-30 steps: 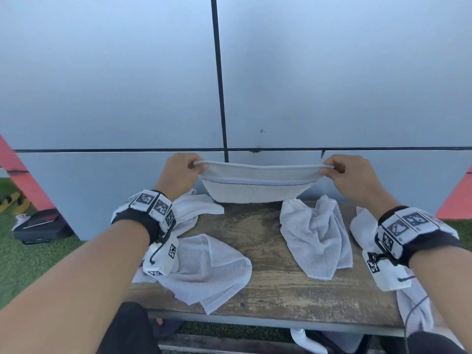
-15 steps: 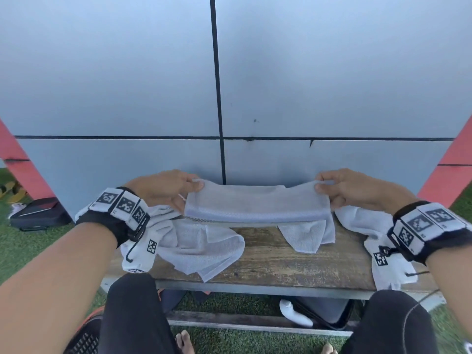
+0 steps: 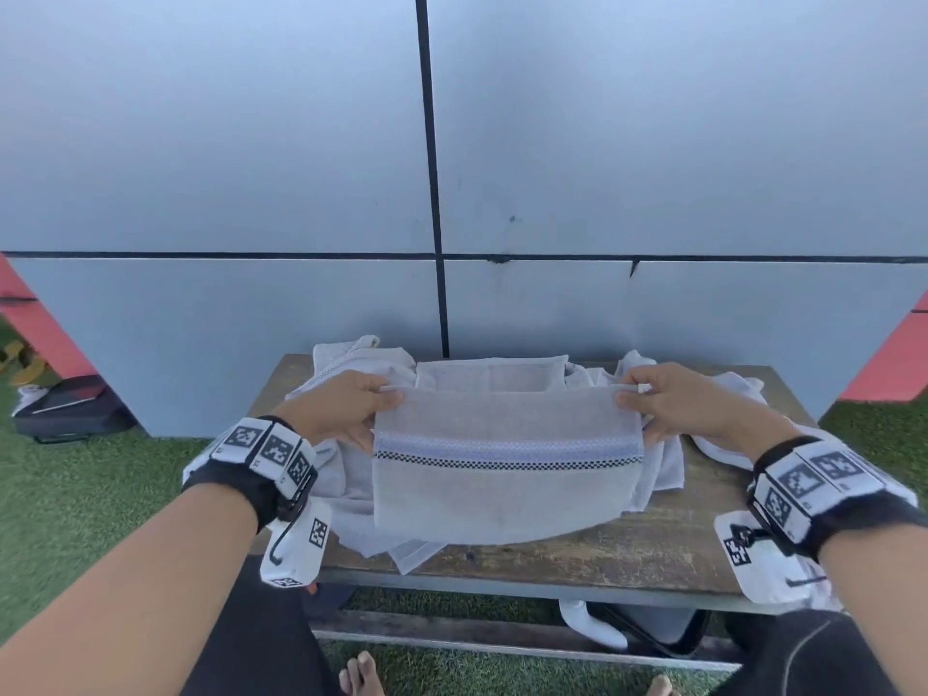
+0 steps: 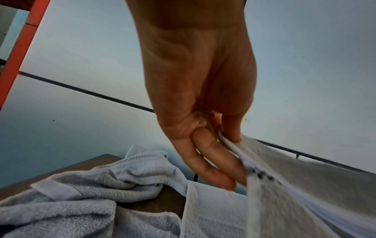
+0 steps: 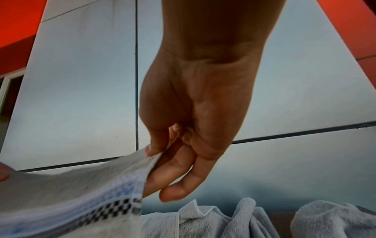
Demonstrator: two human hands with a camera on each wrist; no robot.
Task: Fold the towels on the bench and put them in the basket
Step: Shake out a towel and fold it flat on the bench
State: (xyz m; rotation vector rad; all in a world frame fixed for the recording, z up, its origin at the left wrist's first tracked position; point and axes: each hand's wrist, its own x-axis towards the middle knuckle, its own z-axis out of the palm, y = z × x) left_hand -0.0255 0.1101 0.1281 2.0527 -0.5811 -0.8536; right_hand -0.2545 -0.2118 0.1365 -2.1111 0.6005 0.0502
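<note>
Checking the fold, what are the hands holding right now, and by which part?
Both hold one towel: the left hand pinches its upper left corner, the right hand its upper right corner.

**Outdoor yard beside a panelled building**

Ground: green artificial turf (image 3: pixel 100 484). Backdrop: grey wall panels (image 3: pixel 201 143) with black joints, flanked by slanted red beams (image 3: pixel 40 329). Furniture: weathered wooden desk (image 3: pixel 653 550) on a metal frame, standing on the turf against the wall. Loose items: yellow sandals (image 3: pixel 22 361) and a dark bag (image 3: pixel 70 409) left on the turf.
</note>
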